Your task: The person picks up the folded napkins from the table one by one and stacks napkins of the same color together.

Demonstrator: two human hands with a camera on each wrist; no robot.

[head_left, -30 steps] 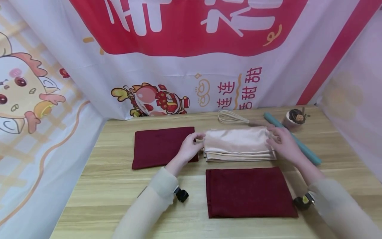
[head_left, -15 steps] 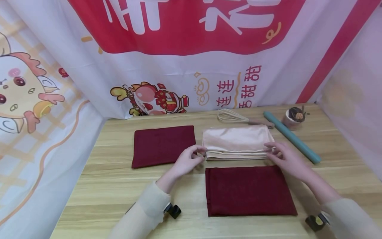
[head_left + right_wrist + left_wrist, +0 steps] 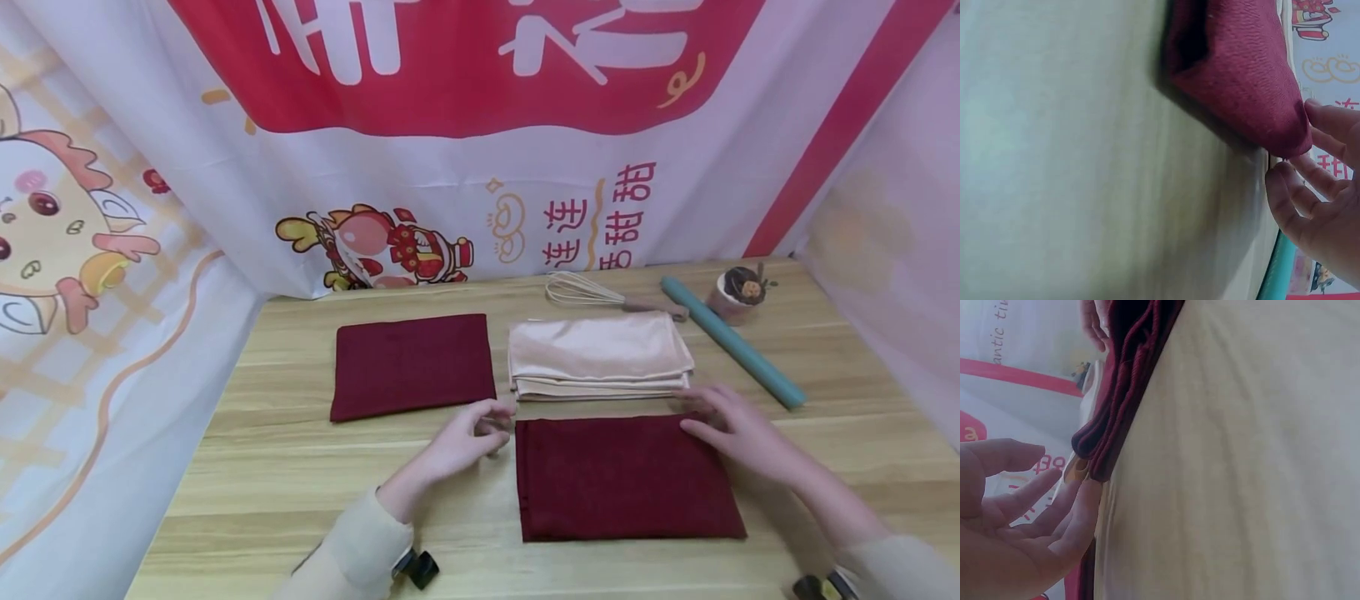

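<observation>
A dark red folded cloth [image 3: 626,479] lies flat at the front of the table in the head view. By its back left corner is my left hand [image 3: 457,442], fingers loosely bent and holding nothing; in the left wrist view its fingertips [image 3: 1088,487] come close to the folded layers. At the back right corner is my right hand [image 3: 738,429], thumb over the top and fingers beside the edge, without a firm grip. The right wrist view has the fingers [image 3: 1282,194] spread around that corner. Just behind lies a folded cream satin cloth [image 3: 600,346].
Another dark red folded cloth [image 3: 412,367] lies at the left. Behind the cream cloth is a whisk [image 3: 585,290]. A teal rolling pin [image 3: 731,342] lies slanted at the right, beside a small pot with a dark top [image 3: 738,292]. Printed curtains [image 3: 450,167] enclose the table.
Both hands have left the sides of the cream cloth and come nearer to me, to the back corners of the front red cloth. The cloths have stayed in place.
</observation>
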